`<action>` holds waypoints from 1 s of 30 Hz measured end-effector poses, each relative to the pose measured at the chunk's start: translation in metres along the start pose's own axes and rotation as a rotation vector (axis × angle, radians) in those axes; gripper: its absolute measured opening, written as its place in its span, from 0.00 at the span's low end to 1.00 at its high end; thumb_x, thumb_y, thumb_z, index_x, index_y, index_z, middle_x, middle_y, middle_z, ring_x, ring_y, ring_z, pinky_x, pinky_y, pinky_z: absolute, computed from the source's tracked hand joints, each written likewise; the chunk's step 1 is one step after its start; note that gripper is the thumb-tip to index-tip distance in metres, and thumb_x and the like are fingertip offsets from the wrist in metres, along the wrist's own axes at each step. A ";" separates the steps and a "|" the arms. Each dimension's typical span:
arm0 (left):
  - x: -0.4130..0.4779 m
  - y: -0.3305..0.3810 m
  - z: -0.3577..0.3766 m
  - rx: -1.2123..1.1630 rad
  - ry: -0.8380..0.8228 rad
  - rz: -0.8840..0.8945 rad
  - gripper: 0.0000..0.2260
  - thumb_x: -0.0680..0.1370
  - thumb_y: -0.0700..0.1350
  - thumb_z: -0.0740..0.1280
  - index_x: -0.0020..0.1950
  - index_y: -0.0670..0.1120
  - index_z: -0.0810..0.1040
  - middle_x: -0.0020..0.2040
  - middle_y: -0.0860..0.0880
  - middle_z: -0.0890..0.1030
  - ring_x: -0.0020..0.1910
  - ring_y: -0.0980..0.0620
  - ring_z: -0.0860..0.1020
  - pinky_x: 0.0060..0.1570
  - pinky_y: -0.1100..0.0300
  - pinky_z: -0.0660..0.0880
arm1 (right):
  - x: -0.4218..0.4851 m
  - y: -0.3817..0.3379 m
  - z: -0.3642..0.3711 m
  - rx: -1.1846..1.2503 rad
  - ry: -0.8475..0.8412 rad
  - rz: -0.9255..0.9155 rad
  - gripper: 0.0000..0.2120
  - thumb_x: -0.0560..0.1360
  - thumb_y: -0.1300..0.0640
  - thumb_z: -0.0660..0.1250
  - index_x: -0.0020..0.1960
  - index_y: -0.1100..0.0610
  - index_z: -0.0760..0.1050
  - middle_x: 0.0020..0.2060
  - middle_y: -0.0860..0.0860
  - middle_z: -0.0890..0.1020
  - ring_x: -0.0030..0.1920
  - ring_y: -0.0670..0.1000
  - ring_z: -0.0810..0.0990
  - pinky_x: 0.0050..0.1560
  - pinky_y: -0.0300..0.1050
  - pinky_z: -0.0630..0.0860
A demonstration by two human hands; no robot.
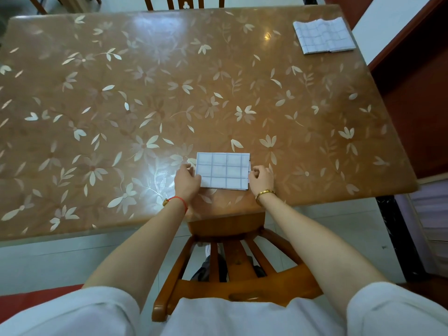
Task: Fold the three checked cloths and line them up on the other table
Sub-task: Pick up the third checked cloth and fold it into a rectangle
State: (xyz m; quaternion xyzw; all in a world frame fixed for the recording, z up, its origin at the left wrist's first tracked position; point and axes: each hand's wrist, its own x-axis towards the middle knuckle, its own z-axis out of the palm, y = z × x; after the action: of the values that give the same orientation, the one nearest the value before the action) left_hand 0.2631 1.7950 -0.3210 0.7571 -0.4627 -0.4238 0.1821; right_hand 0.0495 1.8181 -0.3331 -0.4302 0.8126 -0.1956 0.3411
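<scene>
A small folded checked cloth (223, 170), white with grey-blue lines, lies flat near the table's front edge. My left hand (186, 179) holds its left edge, fingers curled over the lower left corner. My right hand (261, 177) sits at its right edge with fingers curled against the fold; whether it pinches the cloth is unclear. A second checked cloth (323, 36), folded into a larger rectangle, lies at the far right corner of the table. No third cloth is in view.
The brown table (145, 98) has a glossy flower-patterned cover. A wooden chair (232, 263) stands between me and the table's front edge. Another chair back (184, 2) shows at the far side. A dark red cabinet (417, 93) stands to the right.
</scene>
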 end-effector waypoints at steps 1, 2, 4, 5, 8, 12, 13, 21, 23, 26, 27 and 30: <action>0.004 0.004 0.000 -0.025 0.000 -0.044 0.21 0.76 0.37 0.64 0.69 0.39 0.70 0.64 0.42 0.77 0.64 0.44 0.75 0.59 0.58 0.68 | 0.004 -0.004 0.000 0.021 -0.005 0.044 0.13 0.78 0.62 0.60 0.59 0.61 0.76 0.57 0.58 0.76 0.61 0.57 0.72 0.61 0.47 0.68; 0.008 0.007 0.000 -0.038 0.002 -0.078 0.20 0.76 0.37 0.64 0.69 0.39 0.71 0.63 0.43 0.78 0.64 0.44 0.75 0.58 0.60 0.68 | 0.006 -0.006 -0.002 0.039 -0.002 0.072 0.12 0.77 0.63 0.60 0.59 0.62 0.77 0.56 0.58 0.77 0.60 0.57 0.73 0.60 0.46 0.69; 0.015 0.010 0.001 -0.046 -0.006 -0.115 0.18 0.76 0.38 0.65 0.67 0.40 0.73 0.62 0.43 0.79 0.63 0.45 0.75 0.56 0.61 0.67 | 0.012 -0.009 -0.003 0.082 0.013 0.124 0.11 0.77 0.65 0.60 0.57 0.63 0.78 0.54 0.57 0.79 0.58 0.56 0.76 0.54 0.43 0.71; 0.017 0.012 0.001 -0.044 -0.016 -0.127 0.18 0.76 0.38 0.65 0.66 0.40 0.74 0.62 0.44 0.79 0.63 0.45 0.75 0.57 0.61 0.68 | 0.014 -0.009 -0.004 0.110 0.018 0.152 0.11 0.77 0.66 0.60 0.56 0.62 0.78 0.53 0.57 0.80 0.57 0.55 0.77 0.50 0.42 0.72; 0.021 0.019 0.004 -0.043 -0.023 -0.151 0.16 0.76 0.37 0.66 0.63 0.40 0.76 0.62 0.44 0.79 0.63 0.45 0.75 0.58 0.60 0.68 | 0.021 -0.008 -0.004 0.180 0.024 0.207 0.10 0.75 0.66 0.62 0.52 0.61 0.79 0.51 0.56 0.82 0.53 0.55 0.79 0.45 0.40 0.72; 0.025 0.023 0.009 -0.017 -0.050 -0.149 0.08 0.74 0.36 0.66 0.52 0.42 0.80 0.53 0.45 0.81 0.56 0.45 0.76 0.53 0.60 0.69 | 0.027 -0.004 -0.004 0.243 0.027 0.246 0.07 0.74 0.63 0.64 0.48 0.58 0.80 0.47 0.55 0.83 0.49 0.55 0.82 0.46 0.45 0.78; 0.027 0.022 0.010 -0.003 -0.059 -0.148 0.05 0.73 0.36 0.66 0.45 0.44 0.80 0.49 0.45 0.81 0.53 0.45 0.76 0.53 0.58 0.70 | 0.027 -0.004 -0.004 0.246 0.024 0.250 0.06 0.73 0.63 0.65 0.47 0.58 0.80 0.46 0.55 0.84 0.48 0.56 0.82 0.48 0.47 0.80; 0.018 0.021 0.013 -0.082 -0.016 -0.083 0.09 0.72 0.37 0.67 0.50 0.45 0.73 0.45 0.51 0.78 0.48 0.50 0.76 0.45 0.59 0.68 | 0.023 -0.003 -0.007 0.289 -0.001 0.241 0.05 0.72 0.63 0.70 0.47 0.58 0.78 0.41 0.53 0.80 0.44 0.53 0.80 0.43 0.44 0.77; 0.013 0.022 0.013 -0.120 -0.014 -0.040 0.10 0.73 0.38 0.68 0.53 0.43 0.72 0.46 0.49 0.79 0.46 0.50 0.76 0.42 0.60 0.69 | 0.022 -0.004 -0.009 0.299 -0.008 0.242 0.07 0.72 0.62 0.70 0.50 0.59 0.78 0.42 0.53 0.80 0.44 0.52 0.79 0.42 0.43 0.77; 0.006 0.022 0.008 -0.272 -0.042 -0.048 0.15 0.73 0.39 0.69 0.59 0.44 0.72 0.46 0.49 0.80 0.47 0.50 0.78 0.42 0.60 0.72 | 0.020 -0.004 -0.009 0.324 -0.025 0.251 0.06 0.72 0.61 0.71 0.48 0.58 0.78 0.44 0.54 0.81 0.46 0.55 0.82 0.49 0.51 0.81; 0.004 0.023 0.007 -0.316 -0.061 -0.045 0.17 0.74 0.39 0.70 0.61 0.46 0.72 0.45 0.50 0.79 0.47 0.51 0.78 0.44 0.60 0.74 | 0.018 -0.005 -0.010 0.333 -0.033 0.264 0.06 0.71 0.60 0.71 0.48 0.57 0.78 0.45 0.55 0.82 0.47 0.55 0.82 0.51 0.53 0.81; -0.002 0.026 -0.001 -0.340 -0.145 0.060 0.14 0.75 0.38 0.68 0.61 0.47 0.78 0.48 0.52 0.79 0.49 0.49 0.79 0.50 0.56 0.77 | 0.013 -0.002 -0.012 0.392 -0.044 0.289 0.09 0.71 0.58 0.72 0.50 0.57 0.78 0.48 0.55 0.82 0.47 0.55 0.82 0.50 0.53 0.81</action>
State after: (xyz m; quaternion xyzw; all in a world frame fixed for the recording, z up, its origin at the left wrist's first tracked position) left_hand 0.2493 1.7836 -0.3024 0.6689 -0.4188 -0.5435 0.2861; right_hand 0.0373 1.8064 -0.3286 -0.2390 0.8047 -0.2894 0.4601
